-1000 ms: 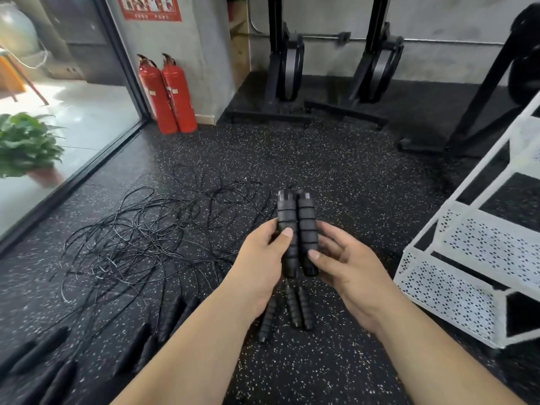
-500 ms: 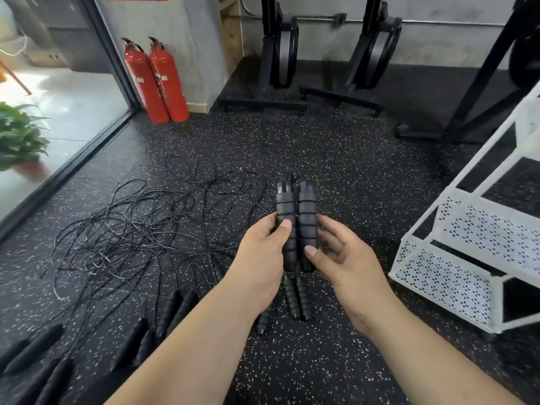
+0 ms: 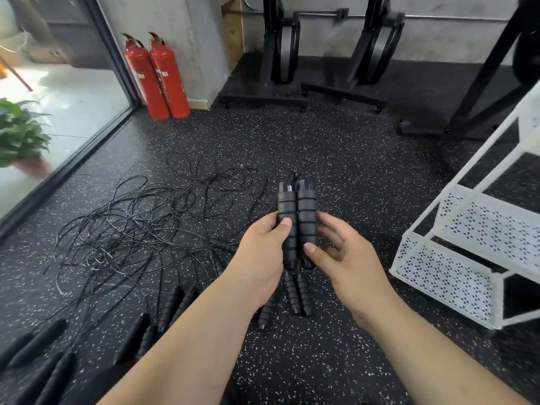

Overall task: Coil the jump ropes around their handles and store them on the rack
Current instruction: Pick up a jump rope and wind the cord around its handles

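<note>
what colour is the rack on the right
The rack is white, perforated with small holes; head view.

At centre, handle pair [image 3: 296,211] was above floor [image 3: 336,147]. Tangled ropes [image 3: 140,229] lay on it to the left; rack [image 3: 444,276] stood right; fire extinguishers [image 3: 157,74] behind, far left.

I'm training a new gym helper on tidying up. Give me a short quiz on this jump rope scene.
1. True or false: the coiled handle pair already lies on the white rack.
2. Where is the loose rope tangle? A) on the floor, to the person's left; B) on the rack; C) hanging on the wall.
3. How many red fire extinguishers stand by the wall?
Key: 1 false, the left hand and right hand hold it upright above the floor; 2 A; 3 two.
</note>
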Tool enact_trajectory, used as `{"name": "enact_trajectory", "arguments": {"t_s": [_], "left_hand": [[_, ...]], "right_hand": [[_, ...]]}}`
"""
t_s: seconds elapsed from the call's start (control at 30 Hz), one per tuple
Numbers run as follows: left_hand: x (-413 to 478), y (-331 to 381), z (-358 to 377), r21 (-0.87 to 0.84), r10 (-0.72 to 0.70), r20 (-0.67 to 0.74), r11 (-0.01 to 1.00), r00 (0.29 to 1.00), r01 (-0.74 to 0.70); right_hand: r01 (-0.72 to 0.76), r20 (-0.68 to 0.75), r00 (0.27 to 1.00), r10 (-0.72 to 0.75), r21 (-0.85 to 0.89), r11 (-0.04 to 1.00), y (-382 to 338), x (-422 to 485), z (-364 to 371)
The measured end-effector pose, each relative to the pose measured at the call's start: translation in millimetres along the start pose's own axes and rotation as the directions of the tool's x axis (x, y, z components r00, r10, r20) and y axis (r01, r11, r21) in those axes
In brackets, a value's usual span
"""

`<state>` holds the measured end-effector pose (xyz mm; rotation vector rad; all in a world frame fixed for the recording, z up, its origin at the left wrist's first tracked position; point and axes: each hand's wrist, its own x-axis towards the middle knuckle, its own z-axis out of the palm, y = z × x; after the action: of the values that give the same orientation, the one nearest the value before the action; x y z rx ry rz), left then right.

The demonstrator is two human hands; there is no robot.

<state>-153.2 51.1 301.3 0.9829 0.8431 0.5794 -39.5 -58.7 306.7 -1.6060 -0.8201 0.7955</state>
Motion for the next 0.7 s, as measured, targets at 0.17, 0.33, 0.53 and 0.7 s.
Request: {"name": "enact_trajectory", "arguments": {"t_s": [0.17,0.33,0.53,0.7], "left_hand": [[1,-3,3,-0.008,0.017,-0.053,1.000,0.998,-0.018],[-1,-3,7,0.328,0.122,-0.093,0.941,0.988,-0.085],[-14,-4,17,0.508,0.192,-0.025,0.848,0.981,-0.153],[-17,-6,11,0.666,0.246,-0.016,0.725,0.969,-0.173]], "right_hand": [[0.012,-0.012,1.000,-0.013,-0.043,0.999,2,0,0],[0.033,-0.048,0.998,-0.043,-0.185,0.982,9,-1,2],[0.099,-0.072,0.989,-0.127,-0.313,0.945,12,-13,13],[0.114,-0.062,0.988,-0.139,-0.304,0.946,10,-16,16]]}}
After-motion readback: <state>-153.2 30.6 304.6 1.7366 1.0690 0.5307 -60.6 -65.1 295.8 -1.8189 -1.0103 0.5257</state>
